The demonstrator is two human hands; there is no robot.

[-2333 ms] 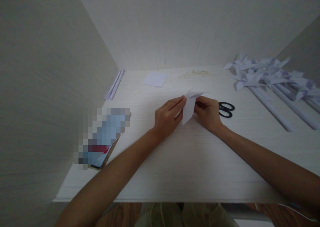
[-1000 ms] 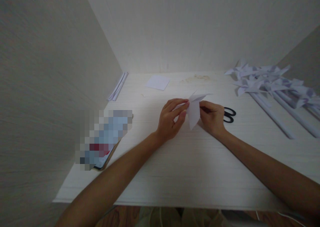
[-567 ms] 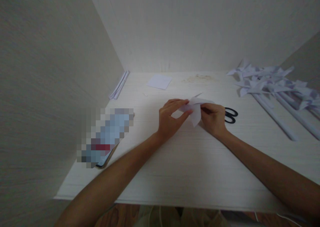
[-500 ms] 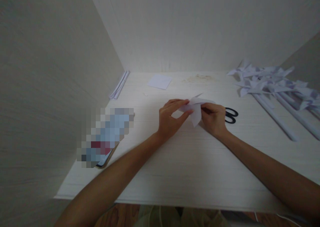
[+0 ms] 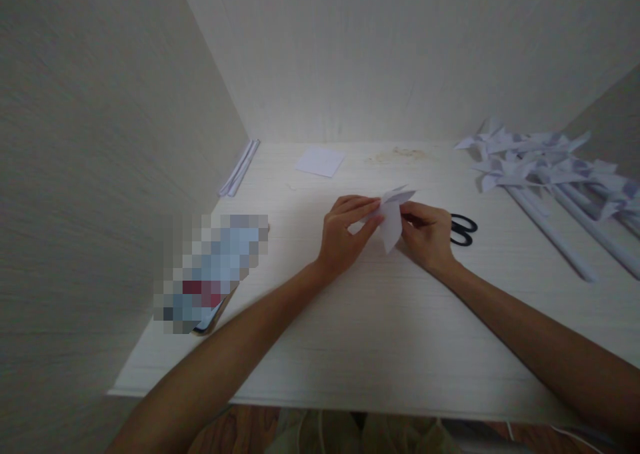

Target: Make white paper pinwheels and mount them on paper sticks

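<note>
A white paper pinwheel [image 5: 393, 224] with pointed, folded flaps is held above the table in front of me. My left hand [image 5: 347, 231] pinches its left side between the thumb and the fingers. On the other side my right hand [image 5: 427, 234] has its fingertips closed at the paper's right edge; what lies inside those fingers is partly hidden. Just beyond the right hand, black scissor handles [image 5: 464, 230] show on the table, and the blades are hidden behind that hand.
Several white paper pinwheels [image 5: 540, 167] with rolled paper sticks [image 5: 553, 237] lie at the right. A square paper sheet [image 5: 320, 162] is at the back. Folded paper strips [image 5: 240, 169] rest by the left wall. A phone [image 5: 220, 267], its screen blurred, lies at the left.
The right-hand flap of the pinwheel that stretched over my right fingers now stands up shorter and more pointed. My left hand has shifted slightly to the right.
</note>
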